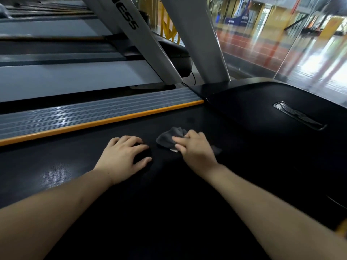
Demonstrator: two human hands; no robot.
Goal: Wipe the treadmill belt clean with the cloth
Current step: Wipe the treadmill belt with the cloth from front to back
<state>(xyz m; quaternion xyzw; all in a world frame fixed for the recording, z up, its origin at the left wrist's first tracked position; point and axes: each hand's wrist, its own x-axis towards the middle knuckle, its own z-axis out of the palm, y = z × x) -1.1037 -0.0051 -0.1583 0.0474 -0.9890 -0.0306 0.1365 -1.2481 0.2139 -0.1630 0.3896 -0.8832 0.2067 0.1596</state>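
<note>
Black treadmill belt (78,162) fills the view under both my hands, its texture catching a dull sheen out past my left wrist. My left hand (123,158) lies flat on the belt, fingers spread loosely and holding nothing. Just beside it, my right hand (193,149) presses down on the dark grey cloth (170,137), fingers curled over the bunched fabric; the cloth pokes out ahead of my knuckles and a little shows behind the hand too. Beyond my left hand runs an orange strip (101,122) along the belt's edge, with a ribbed grey side rail (84,111) just past it. Ahead of my right hand rises the black motor cover (262,117).
</note>
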